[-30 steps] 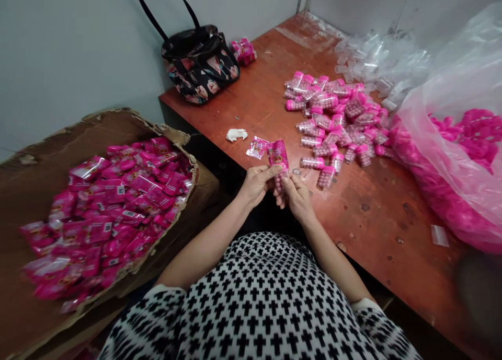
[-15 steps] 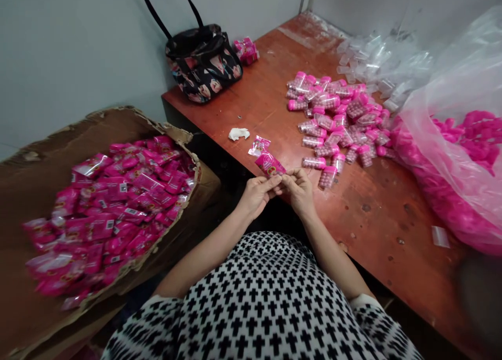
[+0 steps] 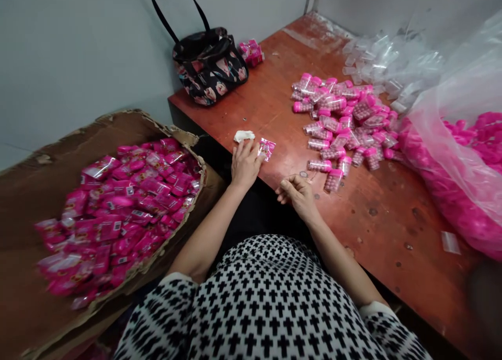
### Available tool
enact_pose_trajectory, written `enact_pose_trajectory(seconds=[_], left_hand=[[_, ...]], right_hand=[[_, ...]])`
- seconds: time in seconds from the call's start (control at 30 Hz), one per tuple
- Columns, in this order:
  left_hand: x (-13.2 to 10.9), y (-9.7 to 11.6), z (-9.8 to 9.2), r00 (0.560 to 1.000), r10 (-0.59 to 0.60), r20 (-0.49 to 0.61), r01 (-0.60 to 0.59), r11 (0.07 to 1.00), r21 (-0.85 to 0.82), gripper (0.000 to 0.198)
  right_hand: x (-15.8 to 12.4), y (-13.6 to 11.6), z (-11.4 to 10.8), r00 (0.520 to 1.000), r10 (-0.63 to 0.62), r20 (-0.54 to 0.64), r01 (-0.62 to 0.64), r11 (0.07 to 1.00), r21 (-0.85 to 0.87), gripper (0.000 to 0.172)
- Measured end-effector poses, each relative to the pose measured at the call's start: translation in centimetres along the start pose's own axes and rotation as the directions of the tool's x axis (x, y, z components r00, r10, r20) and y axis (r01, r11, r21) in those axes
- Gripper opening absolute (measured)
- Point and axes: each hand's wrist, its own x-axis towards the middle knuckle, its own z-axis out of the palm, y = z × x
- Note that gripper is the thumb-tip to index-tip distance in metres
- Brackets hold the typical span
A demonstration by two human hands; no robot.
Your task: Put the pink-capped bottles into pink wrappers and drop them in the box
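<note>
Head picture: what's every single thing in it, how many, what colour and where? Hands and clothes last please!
Walls: 2, pale grey, behind
Table: 1, reddish brown, centre to right
Box: 1, brown, left
Boxed packets: many, pink, in the box
Handbag: 1, black flowered, table's far left
Far packets: uncountable, pink, beside handbag
Scrap: 1, white, table's left edge
Loose packet: 1, pink and silvery, near scrap
Bottles: many, clear and pink, mid-table
Tubes: many, clear, behind bottles
Sack: 1, see-through, right
Pieces: many, pink, in sack
Lone tube: 1, clear, lower right
Left hand: 1, bare, by scrap
Right hand: 1, bare, table's near edge
Top: 1, black and white, bottom
</note>
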Motion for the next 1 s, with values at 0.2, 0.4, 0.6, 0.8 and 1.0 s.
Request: enact_pose_trajectory(seconds=[0.2, 0.4, 0.6, 0.8, 1.0], left_hand=[[0.8, -2.1, 1.5, 0.991, 0.112, 0.069, -0.123, 0.973, 0.194, 0.013], [-1.0, -1.6, 1.8, 0.977, 0.209, 0.045, -0.214, 0.961, 0.176, 0.014], [-3.9, 1.0, 1.4, 0.998, -0.019, 0.067, 0.024, 0.997, -0.074, 0.038], [-4.6, 1.8, 0.8, 0.804, -0.456, 0.382, 0.576, 0.756, -0.31, 0.033], [-5.3, 2.1, 1.8, 0.774, -0.556, 0.305, 0.633, 0.662, -0.401, 0.023]], right_hand=[[0.9, -1.2, -0.9, 0.999, -0.034, 0.015, 0.036, 0.993, -0.113, 0.029], [5.7, -0.4, -0.4, 0.974, -0.186, -0.128, 0.169, 0.977, -0.127, 0.041], [7.0, 0.5, 0.1, 0.992, -0.118, -0.05, 0.121, 0.99, 0.067, 0.045], [4.8, -1.5, -1.4, 0.993, -0.085, 0.077, 0.11, 0.888, -0.446, 0.032], [3.4, -4.4, -4.2, 0.902, -0.289, -0.321, -0.265, 0.216, -0.94, 0.04]])
